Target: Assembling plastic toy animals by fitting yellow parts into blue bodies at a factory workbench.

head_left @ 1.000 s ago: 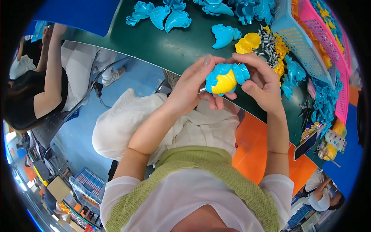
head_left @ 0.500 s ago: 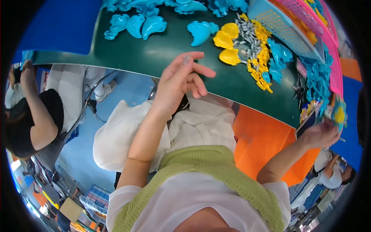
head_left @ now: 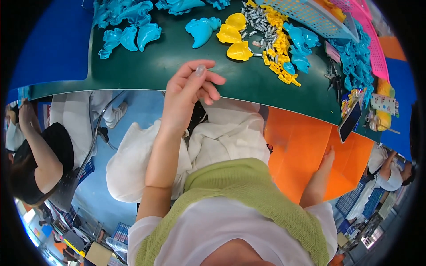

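My left hand (head_left: 191, 86) hovers at the near edge of the green table (head_left: 164, 66), fingers apart and loosely bent, holding nothing. Nearest to it lie several yellow rounded shells (head_left: 239, 51) and a curved light-blue plastic piece (head_left: 202, 31). Beyond these spreads a heap of small grey metal cylinders (head_left: 262, 24) and small yellow plastic parts (head_left: 279, 44). My right hand (head_left: 329, 155) is low over the orange surface (head_left: 297, 155) below the table edge, foreshortened so its fingers do not show clearly. A dark-screened phone (head_left: 350, 122) stands tilted near it, apart from the hand.
Light-blue parts (head_left: 128, 37) cover the far left, and more blue pieces (head_left: 355, 57) pile at the right. A light-blue basket (head_left: 310, 17) and a pink basket (head_left: 377, 53) stand at the back right. Another person (head_left: 40, 155) sits at the left.
My right hand has left the yellow-and-patterned item at the right table end and come down and inward over the orange surface. The view has shifted; my left hand keeps its pose.
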A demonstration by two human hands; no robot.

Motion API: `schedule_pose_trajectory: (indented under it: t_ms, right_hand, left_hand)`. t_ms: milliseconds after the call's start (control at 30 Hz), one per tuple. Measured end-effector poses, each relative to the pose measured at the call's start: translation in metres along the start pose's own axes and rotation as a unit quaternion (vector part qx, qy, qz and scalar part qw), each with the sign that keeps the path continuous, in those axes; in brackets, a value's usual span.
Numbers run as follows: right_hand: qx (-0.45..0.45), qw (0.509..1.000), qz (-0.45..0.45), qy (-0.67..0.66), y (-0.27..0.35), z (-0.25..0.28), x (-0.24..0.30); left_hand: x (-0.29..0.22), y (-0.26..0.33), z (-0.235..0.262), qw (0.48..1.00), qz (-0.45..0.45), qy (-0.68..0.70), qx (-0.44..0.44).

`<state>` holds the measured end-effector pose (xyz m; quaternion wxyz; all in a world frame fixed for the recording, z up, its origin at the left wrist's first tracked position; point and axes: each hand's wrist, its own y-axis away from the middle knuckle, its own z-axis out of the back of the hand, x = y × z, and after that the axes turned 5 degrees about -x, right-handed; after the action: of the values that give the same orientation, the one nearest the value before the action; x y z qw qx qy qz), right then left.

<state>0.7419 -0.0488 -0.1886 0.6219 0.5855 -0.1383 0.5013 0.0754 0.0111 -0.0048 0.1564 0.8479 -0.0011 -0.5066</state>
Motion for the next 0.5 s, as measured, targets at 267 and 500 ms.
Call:
schedule_pose_trajectory:
  t_ms: [267,500]
  right_hand:
    - [-0.207,0.712,0.667,-0.067,0.168,-0.105,0.131]
    - [0.196,0.561,0.798,-0.098,0.381,-0.249,0.124]
  left_hand:
    - [0.0,0.004,0.0,1.0,-0.016,-0.004,0.014]
    - [0.004,-0.001,-0.004,0.998,-0.019,-0.019,0.061]
